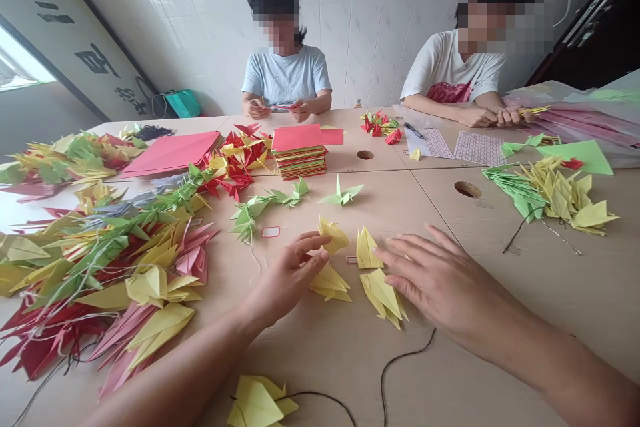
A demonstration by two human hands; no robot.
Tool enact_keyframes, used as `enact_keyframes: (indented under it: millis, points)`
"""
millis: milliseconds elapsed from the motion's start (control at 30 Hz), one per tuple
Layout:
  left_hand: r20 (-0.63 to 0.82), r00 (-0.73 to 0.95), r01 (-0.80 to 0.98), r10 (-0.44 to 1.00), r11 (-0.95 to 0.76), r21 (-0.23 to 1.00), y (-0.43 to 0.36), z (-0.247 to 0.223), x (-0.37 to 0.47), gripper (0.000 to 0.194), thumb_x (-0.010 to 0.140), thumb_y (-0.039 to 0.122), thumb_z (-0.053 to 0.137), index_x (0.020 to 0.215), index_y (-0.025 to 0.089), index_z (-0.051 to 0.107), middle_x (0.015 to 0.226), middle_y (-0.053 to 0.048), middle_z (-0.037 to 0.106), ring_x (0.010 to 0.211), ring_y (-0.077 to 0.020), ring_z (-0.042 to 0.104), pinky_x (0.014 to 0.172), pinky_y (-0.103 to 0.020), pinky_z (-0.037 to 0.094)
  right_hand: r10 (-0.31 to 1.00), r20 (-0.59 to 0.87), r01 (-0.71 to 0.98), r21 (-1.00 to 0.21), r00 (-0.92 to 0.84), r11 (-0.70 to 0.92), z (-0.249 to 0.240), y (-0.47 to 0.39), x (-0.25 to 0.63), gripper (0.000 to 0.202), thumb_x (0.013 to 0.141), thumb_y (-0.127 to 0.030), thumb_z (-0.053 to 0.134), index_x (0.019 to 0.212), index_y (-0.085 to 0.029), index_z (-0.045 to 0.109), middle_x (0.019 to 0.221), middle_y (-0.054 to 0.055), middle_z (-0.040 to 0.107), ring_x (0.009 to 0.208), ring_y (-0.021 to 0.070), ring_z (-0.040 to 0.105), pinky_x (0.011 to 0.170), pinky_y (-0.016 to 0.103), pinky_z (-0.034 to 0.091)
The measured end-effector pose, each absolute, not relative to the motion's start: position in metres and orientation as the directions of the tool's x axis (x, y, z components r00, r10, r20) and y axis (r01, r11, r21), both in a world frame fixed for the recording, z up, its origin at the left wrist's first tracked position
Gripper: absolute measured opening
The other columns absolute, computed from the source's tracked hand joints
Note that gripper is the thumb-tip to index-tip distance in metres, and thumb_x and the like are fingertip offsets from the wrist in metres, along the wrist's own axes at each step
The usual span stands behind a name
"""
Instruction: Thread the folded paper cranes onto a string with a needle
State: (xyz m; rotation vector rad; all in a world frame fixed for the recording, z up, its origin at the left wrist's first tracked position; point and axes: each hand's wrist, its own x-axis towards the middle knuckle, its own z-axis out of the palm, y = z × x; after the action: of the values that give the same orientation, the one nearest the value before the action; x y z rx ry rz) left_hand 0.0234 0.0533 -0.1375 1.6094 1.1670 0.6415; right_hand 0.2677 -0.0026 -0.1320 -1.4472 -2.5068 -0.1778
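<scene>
My left hand (293, 270) has its fingers bent, with thumb and index finger at a folded yellow paper crane (336, 233); the far fingers are partly hidden. Just below that hand, another yellow paper crane (331, 282) lies on the table. My right hand (430, 273) is open, fingers spread, its fingertips beside an upright yellow folded piece (368, 250). Under its thumb side rests one more yellow crane (384, 295). Close to me is a yellow crane (257, 401) with a black cord (385, 373) near it.
A large heap of strung paper cranes (105, 260) covers the left side. Stacked coloured paper (300, 153) and green cranes (343, 192) lie ahead. At right are bundled green and yellow cranes (555, 193) and a table hole (467, 189). Two people (286, 73) sit opposite, handling paper.
</scene>
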Motion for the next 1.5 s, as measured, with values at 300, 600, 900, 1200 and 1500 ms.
enact_keyframes:
  millis: [300,600,900,1200,1500]
  points:
    - [-0.145,0.336,-0.078,0.931,0.180,0.981,0.046,-0.132,0.025,0.018,0.082,0.033,0.069,0.095,0.022,0.073,0.101,-0.002,0.071,0.095,-0.0148,0.061,0.084,-0.025,0.047,0.908,0.098,0.870,-0.261,-0.406,0.418,-0.141,0.003,0.256,0.034,0.101,-0.037,0.035,0.120,-0.028,0.061,0.099,0.004,0.065,0.100,0.0213,0.059,0.101,0.054,0.033]
    - [-0.155,0.349,-0.205,0.924,0.237,0.950,0.035,-0.127,0.027,0.012,0.077,0.023,0.075,0.089,0.022,0.073,0.086,0.002,0.071,0.079,-0.0079,0.061,0.075,-0.018,0.048,0.897,0.168,0.846,-0.299,-0.409,0.442,-0.142,0.004,0.255,0.034,0.100,-0.034,0.037,0.102,-0.022,0.068,0.098,0.007,0.069,0.097,0.0234,0.060,0.095,0.051,0.036]
    - [-0.095,0.324,-0.157,0.941,0.153,0.976,0.031,-0.122,0.029,0.008,0.079,0.022,0.073,0.086,0.021,0.072,0.082,0.003,0.066,0.074,-0.0067,0.059,0.068,-0.016,0.048,0.910,0.103,0.840,-0.355,-0.402,0.411,-0.144,0.003,0.251,0.034,0.100,-0.041,0.037,0.116,-0.028,0.064,0.105,0.005,0.065,0.110,0.0251,0.055,0.103,0.060,0.025]
    - [-0.063,0.302,-0.095,0.951,0.095,0.991,0.031,-0.121,0.028,0.007,0.078,0.022,0.072,0.085,0.020,0.071,0.088,0.002,0.064,0.075,-0.0069,0.059,0.069,-0.016,0.049,0.909,0.160,0.800,-0.434,-0.385,0.415,-0.141,0.002,0.248,0.034,0.099,-0.036,0.038,0.097,-0.023,0.070,0.111,0.008,0.064,0.104,0.0241,0.059,0.104,0.059,0.028]
    - [-0.062,0.350,-0.105,0.935,0.105,0.989,0.029,-0.118,0.027,0.010,0.082,0.025,0.069,0.088,0.019,0.063,0.084,0.002,0.063,0.077,-0.0083,0.057,0.070,-0.018,0.048,0.962,0.260,0.533,-0.803,-0.087,0.266,-0.127,-0.003,0.248,0.025,0.092,-0.040,0.053,0.099,-0.026,0.073,0.108,0.005,0.066,0.101,0.0192,0.063,0.084,0.030,0.053]
